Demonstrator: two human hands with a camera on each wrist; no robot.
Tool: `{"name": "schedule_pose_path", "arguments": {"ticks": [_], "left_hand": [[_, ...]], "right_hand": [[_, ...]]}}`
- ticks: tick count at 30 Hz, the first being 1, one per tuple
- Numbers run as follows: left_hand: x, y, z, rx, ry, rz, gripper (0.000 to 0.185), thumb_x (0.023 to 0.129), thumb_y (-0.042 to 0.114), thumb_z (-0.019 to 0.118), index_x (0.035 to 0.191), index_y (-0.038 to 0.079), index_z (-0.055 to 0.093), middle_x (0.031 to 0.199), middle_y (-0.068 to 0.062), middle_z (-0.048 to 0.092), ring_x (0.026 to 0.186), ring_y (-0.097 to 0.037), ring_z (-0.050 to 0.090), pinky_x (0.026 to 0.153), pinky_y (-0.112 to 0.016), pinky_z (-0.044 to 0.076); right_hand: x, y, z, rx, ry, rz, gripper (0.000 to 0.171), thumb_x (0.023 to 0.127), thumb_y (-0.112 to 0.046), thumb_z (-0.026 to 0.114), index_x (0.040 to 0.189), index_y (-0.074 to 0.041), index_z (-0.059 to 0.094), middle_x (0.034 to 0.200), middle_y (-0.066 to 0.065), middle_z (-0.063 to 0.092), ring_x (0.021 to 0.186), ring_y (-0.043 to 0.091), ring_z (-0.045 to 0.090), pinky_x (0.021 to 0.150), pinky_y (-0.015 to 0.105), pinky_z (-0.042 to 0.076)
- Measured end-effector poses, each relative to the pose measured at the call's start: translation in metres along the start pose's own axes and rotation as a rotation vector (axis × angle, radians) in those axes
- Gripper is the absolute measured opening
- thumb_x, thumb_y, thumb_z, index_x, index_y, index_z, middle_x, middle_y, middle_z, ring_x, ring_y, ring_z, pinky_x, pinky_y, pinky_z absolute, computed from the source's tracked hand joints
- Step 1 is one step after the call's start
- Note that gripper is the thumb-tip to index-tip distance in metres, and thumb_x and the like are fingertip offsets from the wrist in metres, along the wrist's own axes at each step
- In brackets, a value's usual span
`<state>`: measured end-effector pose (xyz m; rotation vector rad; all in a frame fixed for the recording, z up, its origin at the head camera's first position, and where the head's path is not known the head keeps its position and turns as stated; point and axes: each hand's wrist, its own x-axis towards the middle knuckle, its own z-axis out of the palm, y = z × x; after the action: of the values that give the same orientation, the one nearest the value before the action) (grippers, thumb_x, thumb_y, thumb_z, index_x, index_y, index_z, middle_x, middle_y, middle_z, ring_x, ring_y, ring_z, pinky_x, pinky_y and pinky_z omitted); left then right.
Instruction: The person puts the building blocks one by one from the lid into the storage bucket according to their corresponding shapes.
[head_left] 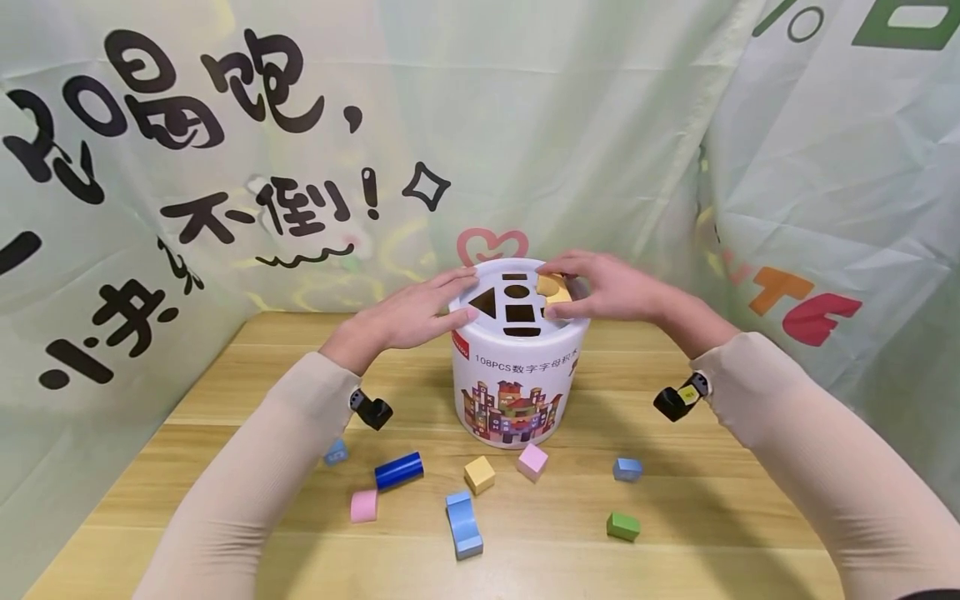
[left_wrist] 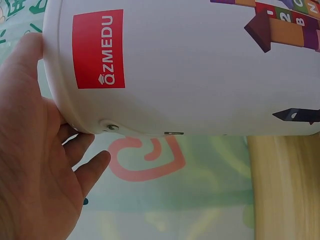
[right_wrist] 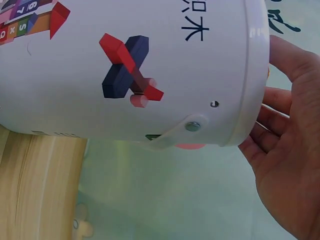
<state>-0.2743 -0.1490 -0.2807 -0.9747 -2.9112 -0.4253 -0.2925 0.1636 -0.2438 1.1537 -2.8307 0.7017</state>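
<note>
A white round bucket [head_left: 513, 392] of toy blocks stands upright on the table, its lid [head_left: 491, 332] cut with several shaped holes. At the lid's right side, my right hand [head_left: 618, 287] pinches a yellow block with a curved notch [head_left: 558, 292] between thumb and fingers, at the lid's surface. Whether part of the block sits in a hole, I cannot tell. Across the lid, my left hand [head_left: 408, 312] rests on the left rim, its fingers fairly straight and the thumb beside the triangular hole. Both wrist views show the bucket's side; the yellow block is mostly hidden in the right one.
In front of the bucket lie a blue cylinder [head_left: 399, 472], a pink block [head_left: 364, 506], a yellow cube [head_left: 480, 475], a light-blue curved block [head_left: 464, 527], another pink block [head_left: 532, 462], a small blue block [head_left: 627, 469] and a green block [head_left: 623, 526]. Printed cloth [head_left: 600, 125] hangs behind.
</note>
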Motion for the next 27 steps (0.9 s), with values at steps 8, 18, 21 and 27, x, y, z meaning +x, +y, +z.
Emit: {"name": "schedule_pose_path", "arguments": {"ticks": [8,18,21,27], "left_hand": [[-0.0009,0.0015,-0.0002,-0.013,0.000,-0.003,0.077,0.096,0.068,0.030,0.157,0.022,0.024,0.163,0.006,0.013,0.143,-0.027,0.028,0.110,-0.052,0.031],[-0.0004,0.0015,-0.0010,-0.009,0.001,-0.003,0.076,0.097,0.067,0.032,0.157,0.022,0.024,0.163,0.004,0.014,0.144,-0.026,0.027,0.110,-0.052,0.031],[-0.0002,0.0014,-0.0007,-0.006,0.000,-0.003,0.076,0.097,0.067,0.032,0.157,0.021,0.024,0.163,0.005,0.013,0.144,-0.025,0.026,0.110,-0.052,0.031],[-0.0001,0.0015,0.0002,-0.005,0.001,0.004,0.075,0.097,0.066,0.032,0.157,0.021,0.025,0.163,0.006,0.013,0.144,-0.024,0.026,0.111,-0.051,0.030]], "right_hand": [[-0.0001,0.0014,0.0053,0.036,-0.017,0.047,0.067,0.083,-0.042,0.077,0.139,-0.010,0.056,0.137,0.009,0.053,0.121,0.028,0.049,0.099,0.052,0.040],[-0.0010,0.0027,0.0054,0.053,-0.048,0.036,0.065,0.086,-0.042,0.074,0.140,-0.012,0.055,0.142,0.009,0.048,0.128,0.030,0.044,0.105,0.056,0.035],[-0.0010,0.0045,0.0058,0.061,-0.060,0.037,0.064,0.086,-0.042,0.074,0.140,-0.013,0.054,0.142,0.009,0.047,0.127,0.030,0.044,0.104,0.056,0.035],[-0.0014,0.0061,0.0063,0.057,-0.067,0.027,0.063,0.087,-0.043,0.073,0.140,-0.013,0.055,0.143,0.009,0.046,0.129,0.030,0.043,0.105,0.056,0.035]]}}
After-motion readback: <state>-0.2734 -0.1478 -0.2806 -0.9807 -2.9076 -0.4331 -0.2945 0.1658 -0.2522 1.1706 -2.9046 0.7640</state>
